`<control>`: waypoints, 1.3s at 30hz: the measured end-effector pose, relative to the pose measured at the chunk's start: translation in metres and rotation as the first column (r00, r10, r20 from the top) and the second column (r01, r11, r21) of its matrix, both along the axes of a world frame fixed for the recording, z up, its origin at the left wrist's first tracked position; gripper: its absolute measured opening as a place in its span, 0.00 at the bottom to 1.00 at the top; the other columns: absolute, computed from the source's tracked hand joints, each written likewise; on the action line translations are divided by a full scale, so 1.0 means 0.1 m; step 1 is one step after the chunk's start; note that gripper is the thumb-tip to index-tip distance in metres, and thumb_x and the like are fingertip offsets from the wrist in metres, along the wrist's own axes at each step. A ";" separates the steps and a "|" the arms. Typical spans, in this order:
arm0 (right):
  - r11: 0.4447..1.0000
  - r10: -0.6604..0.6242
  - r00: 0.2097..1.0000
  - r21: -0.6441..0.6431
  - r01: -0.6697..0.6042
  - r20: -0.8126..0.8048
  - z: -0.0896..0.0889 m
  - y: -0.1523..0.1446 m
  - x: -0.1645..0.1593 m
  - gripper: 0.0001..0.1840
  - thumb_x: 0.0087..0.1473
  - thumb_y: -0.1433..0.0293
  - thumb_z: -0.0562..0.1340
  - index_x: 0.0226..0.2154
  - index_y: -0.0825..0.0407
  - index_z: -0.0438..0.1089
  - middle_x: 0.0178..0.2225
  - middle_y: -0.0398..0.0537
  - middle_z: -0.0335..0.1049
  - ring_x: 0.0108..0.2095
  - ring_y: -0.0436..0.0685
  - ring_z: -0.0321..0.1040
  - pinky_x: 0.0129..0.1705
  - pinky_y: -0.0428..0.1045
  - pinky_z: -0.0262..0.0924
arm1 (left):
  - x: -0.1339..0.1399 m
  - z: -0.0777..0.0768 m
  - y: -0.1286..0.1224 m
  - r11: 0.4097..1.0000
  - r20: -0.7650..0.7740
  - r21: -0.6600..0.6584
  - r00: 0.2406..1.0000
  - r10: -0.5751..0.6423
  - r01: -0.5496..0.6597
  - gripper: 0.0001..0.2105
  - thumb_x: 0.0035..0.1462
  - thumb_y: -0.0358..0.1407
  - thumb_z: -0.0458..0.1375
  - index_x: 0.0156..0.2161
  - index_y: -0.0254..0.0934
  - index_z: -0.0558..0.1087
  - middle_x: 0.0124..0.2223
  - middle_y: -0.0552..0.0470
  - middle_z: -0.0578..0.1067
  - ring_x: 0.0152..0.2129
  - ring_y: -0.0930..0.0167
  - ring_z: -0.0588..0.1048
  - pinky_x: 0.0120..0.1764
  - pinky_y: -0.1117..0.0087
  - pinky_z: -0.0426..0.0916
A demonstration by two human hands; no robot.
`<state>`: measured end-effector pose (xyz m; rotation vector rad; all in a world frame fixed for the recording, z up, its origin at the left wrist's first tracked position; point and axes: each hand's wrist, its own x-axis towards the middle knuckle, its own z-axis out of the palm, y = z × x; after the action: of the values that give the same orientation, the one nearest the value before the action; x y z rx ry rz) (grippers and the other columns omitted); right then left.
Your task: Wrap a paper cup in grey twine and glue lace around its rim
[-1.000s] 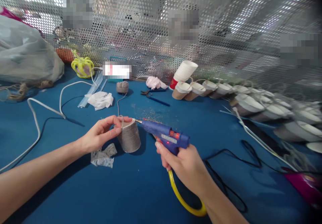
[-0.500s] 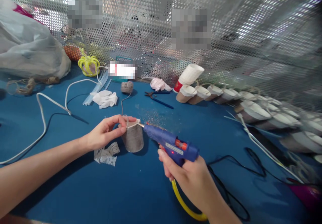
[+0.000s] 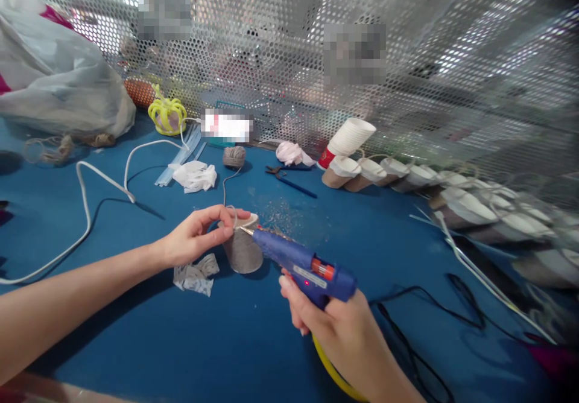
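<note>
In the middle of the table a small cup (image 3: 245,252) wrapped in grey yarn stands upright, its pale rim facing up. My left hand (image 3: 201,234) is closed at the cup's left rim, with a loop of grey yarn rising by its fingertips. That strand runs back to a ball of grey yarn (image 3: 234,157). My right hand (image 3: 332,324) grips a blue glue gun (image 3: 301,259) with a small red light lit on its side. The gun's metal nozzle is at the rim, close to my left fingertips; whether it touches cannot be made out.
Crumpled white cloth (image 3: 195,177), a crumpled printed scrap (image 3: 197,274), and blue-handled pliers (image 3: 294,183) lie around the cup. Covered cups (image 3: 341,172) line the right side, beside stacked white cups (image 3: 351,136). A white cable (image 3: 85,210) loops at left; a black cord (image 3: 407,342) lies at right.
The glue gun's nozzle has moved left along the cup's rim, nearer my left fingertips. My left hand keeps its place on the cup; the whole view has shifted slightly.
</note>
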<state>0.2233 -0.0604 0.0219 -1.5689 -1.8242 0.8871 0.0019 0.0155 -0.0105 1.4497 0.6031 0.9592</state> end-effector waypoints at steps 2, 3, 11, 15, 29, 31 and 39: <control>1.000 0.007 1.000 -0.008 -0.007 -0.001 0.01 0.00 0.00 0.20 0.53 0.58 0.56 0.17 0.51 0.60 0.11 0.40 0.62 0.13 0.48 0.62 0.18 0.43 0.61 | 0.00 0.00 0.00 1.000 -0.003 -0.003 1.000 0.000 0.000 0.11 0.57 0.41 0.54 0.30 0.33 0.64 0.52 0.36 0.69 0.53 0.58 0.65 0.51 0.56 0.58; 1.000 0.003 1.000 -0.006 -0.003 -0.001 0.01 0.00 0.00 0.20 0.53 0.58 0.56 0.17 0.51 0.60 0.11 0.40 0.62 0.13 0.48 0.62 0.18 0.43 0.61 | 0.00 0.00 0.00 1.000 -0.002 -0.004 1.000 0.000 0.000 0.11 0.57 0.41 0.54 0.30 0.33 0.64 0.52 0.36 0.69 0.53 0.58 0.64 0.51 0.56 0.58; 0.998 -0.035 0.999 -0.046 0.035 0.011 0.07 0.04 0.05 0.20 0.53 0.58 0.55 0.16 0.49 0.59 0.11 0.41 0.62 0.14 0.50 0.63 0.19 0.44 0.62 | 0.01 0.00 0.00 1.000 0.025 -0.020 1.000 -0.003 0.004 0.10 0.57 0.39 0.54 0.30 0.34 0.64 0.52 0.37 0.69 0.54 0.58 0.63 0.51 0.58 0.58; 0.991 -0.084 0.996 -0.104 0.082 -0.014 0.13 0.08 0.06 0.18 0.52 0.59 0.56 0.17 0.50 0.61 0.12 0.41 0.62 0.15 0.50 0.64 0.20 0.45 0.63 | 0.01 0.00 0.00 1.000 0.026 -0.025 1.000 -0.012 0.013 0.11 0.57 0.40 0.55 0.30 0.34 0.64 0.52 0.37 0.69 0.54 0.58 0.64 0.51 0.57 0.58; 0.975 -0.160 0.968 -0.186 0.124 -0.194 0.04 0.40 0.28 0.16 0.47 0.58 0.60 0.23 0.54 0.68 0.13 0.40 0.63 0.14 0.48 0.60 0.19 0.44 0.58 | -0.01 0.00 0.00 1.000 -0.027 -0.009 0.999 0.019 -0.019 0.10 0.56 0.40 0.55 0.30 0.34 0.64 0.52 0.38 0.70 0.53 0.58 0.64 0.53 0.56 0.55; 0.966 -0.246 0.955 -0.120 0.227 -0.168 0.05 0.52 0.36 0.16 0.47 0.57 0.61 0.25 0.54 0.67 0.17 0.43 0.67 0.18 0.49 0.64 0.22 0.45 0.59 | -0.01 0.00 0.00 1.000 -0.032 0.013 0.999 0.010 -0.010 0.10 0.57 0.40 0.54 0.30 0.34 0.64 0.52 0.37 0.70 0.53 0.59 0.64 0.52 0.57 0.56; 0.916 -0.376 0.876 -0.024 0.401 0.301 -0.17 1.01 0.59 0.18 0.54 0.60 0.54 0.19 0.54 0.64 0.13 0.46 0.64 0.15 0.51 0.63 0.17 0.45 0.56 | -0.02 0.02 -0.05 0.978 -0.141 0.209 0.990 0.011 0.019 0.08 0.59 0.37 0.51 0.30 0.34 0.63 0.53 0.38 0.68 0.52 0.61 0.64 0.50 0.60 0.58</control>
<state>0.2819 0.0401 0.0047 -2.1203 -1.5784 0.5725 0.0001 0.0109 -0.0085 1.7177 0.6162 0.9436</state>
